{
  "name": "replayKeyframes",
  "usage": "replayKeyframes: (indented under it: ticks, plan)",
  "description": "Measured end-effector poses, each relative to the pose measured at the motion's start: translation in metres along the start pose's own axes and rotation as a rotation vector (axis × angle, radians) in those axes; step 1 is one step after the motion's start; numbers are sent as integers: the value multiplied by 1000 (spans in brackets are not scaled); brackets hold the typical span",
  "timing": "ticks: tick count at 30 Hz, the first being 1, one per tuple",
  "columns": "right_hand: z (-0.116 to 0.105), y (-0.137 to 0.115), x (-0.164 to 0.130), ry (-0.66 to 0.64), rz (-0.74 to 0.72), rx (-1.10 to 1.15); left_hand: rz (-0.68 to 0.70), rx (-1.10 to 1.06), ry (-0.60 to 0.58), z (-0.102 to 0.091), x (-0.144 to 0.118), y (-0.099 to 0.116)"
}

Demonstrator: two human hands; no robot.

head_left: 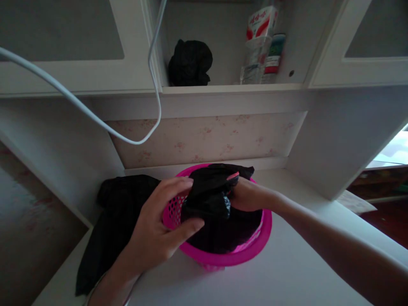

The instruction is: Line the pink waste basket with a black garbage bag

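Black bag point(210, 197) bunched over pink basket point(223, 250) rim on white desk point(287, 272). Left hand point(156, 229) fingers curled, pinching bag edge; right hand point(247, 195) closed on opposite edge. Film looks thin, light, slippery, tearable; best gripped by gathered hem.

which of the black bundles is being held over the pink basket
The black bag gripped by both the left hand and right hand above the pink basket. The black cloth lies left on the desk; another black bundle sits on the shelf.
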State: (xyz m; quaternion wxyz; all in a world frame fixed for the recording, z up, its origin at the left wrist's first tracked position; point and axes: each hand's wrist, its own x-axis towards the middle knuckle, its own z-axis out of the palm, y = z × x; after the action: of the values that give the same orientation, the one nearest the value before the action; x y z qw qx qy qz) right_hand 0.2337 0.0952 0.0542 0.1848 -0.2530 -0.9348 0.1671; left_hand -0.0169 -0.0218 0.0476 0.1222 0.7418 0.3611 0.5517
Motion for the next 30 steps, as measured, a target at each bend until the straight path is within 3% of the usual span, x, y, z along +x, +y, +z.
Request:
replayKeyframes:
  ticks: [3,8,10,12,15,17,20,23,26,28,30]
  plan:
    - [-5,9,-2,-1,106,21,-5,181,-122,-10,-37,-13]
    - [2,7,5,-5,163,104,293,393,-314,-12,-62,-7]
    - [1,-1,11,-32,146,193,321,460,-300,-7,-61,-3]
    - [-5,-9,17,-173,173,267,328,502,-265,-2,-60,-3]
    - [-15,-19,23,-442,271,158,338,522,-198,1,-63,-10]
    - [-20,-22,27,-474,293,37,356,527,-155,1,-66,-15]
    - [-28,-24,33,-342,296,-26,349,517,-127,-1,-68,-18]
    - [-40,-30,41,-197,270,-31,279,455,-174,0,-66,-16]
    - [-56,-46,48,-69,177,1,108,314,-158,5,-64,-16]
    - [-68,-63,53,107,94,-4,-53,215,-60,10,-61,-19]
    - [-83,-79,58,308,39,-12,-97,210,-40,15,-55,-24]
